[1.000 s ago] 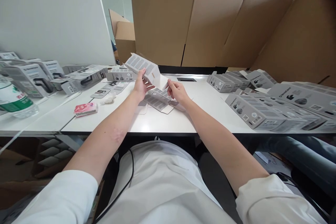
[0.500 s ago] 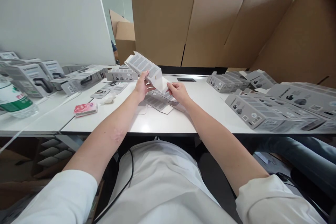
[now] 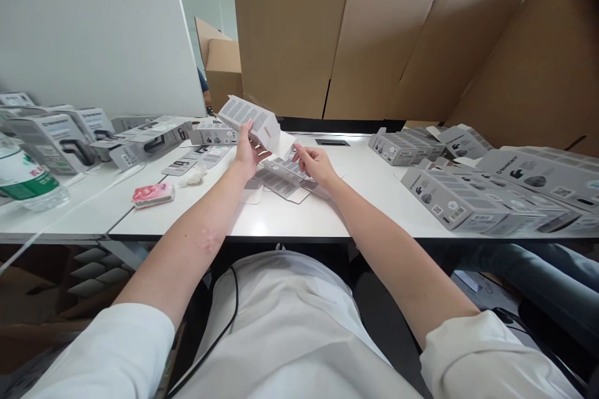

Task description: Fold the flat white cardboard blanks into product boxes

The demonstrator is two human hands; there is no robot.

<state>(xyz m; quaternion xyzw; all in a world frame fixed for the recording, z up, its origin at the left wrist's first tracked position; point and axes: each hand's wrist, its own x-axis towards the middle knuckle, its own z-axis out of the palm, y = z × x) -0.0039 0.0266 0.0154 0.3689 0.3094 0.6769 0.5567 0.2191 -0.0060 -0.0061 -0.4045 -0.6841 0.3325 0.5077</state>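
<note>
1. Holding a grey printed carton above the white table, the left hand clamps its lower side, thumb and fingers closed on the card.
2. The carton is tilted — its far end points up and to the left, and its open end faces the right hand.
3. The right hand pinches the white end flap of the same carton between thumb and fingertips.
4. Flat unfolded cartons lie on the table directly beneath both hands.
5. A row of finished boxes lies to the right; further boxes, a pink packet and a water bottle lie to the left.
6. Large brown cardboard sheets stand behind the table.
</note>
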